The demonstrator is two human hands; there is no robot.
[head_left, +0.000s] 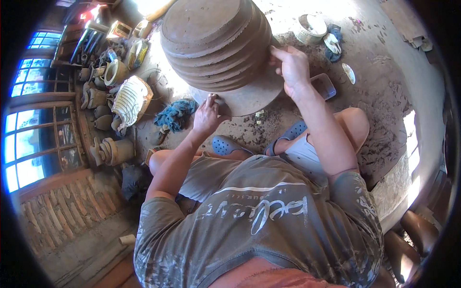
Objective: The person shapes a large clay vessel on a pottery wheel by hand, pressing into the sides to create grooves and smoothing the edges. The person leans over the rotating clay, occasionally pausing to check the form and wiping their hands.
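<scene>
A large brown clay pot (218,45) with ridged sides and a flat, round top face stands on a round grey turntable (249,98) in front of me. My left hand (207,118) is at the near edge of the turntable, just below the pot. Its fingers are bent over the top of the disc, and the thumb lies along the rim. At the pot's right side my right hand (293,69) has its fingers drawn together against the clay wall. Whether a small tool is between those fingertips I cannot make out.
A teal cloth (175,115) lies left of the turntable, and a clear plastic tub (323,87) sits on the right. Farther right are a round container (310,30) and a pale shell-like piece (348,73). Several clay pots (115,72) line the window wall.
</scene>
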